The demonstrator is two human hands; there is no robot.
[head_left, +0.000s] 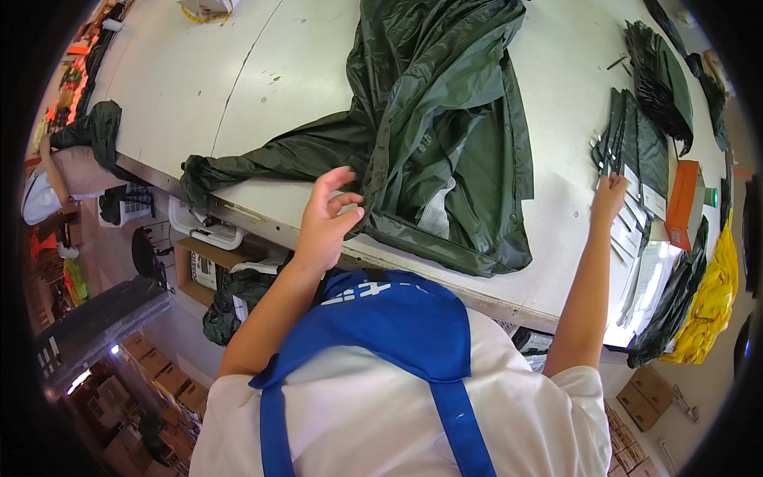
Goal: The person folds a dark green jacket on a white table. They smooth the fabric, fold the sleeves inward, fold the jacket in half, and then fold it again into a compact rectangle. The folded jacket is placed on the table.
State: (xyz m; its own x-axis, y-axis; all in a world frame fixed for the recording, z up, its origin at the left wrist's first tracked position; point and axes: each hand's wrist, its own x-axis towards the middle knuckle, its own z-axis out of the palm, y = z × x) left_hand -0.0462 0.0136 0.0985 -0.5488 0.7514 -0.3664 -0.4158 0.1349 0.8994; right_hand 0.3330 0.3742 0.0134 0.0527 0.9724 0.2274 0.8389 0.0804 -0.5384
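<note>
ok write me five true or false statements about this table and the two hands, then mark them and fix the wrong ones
1. The left hand is nearer the garment than the right hand is. True.
2. The garment on the table is bright red. False: it is dark green.
3. An orange box and yellow material are on the right side of the picture. True.
4. The left hand is balled into a tight fist. False: its fingers are parted.
5. The orange box stands between the two hands. False: it is to the right of both.
</note>
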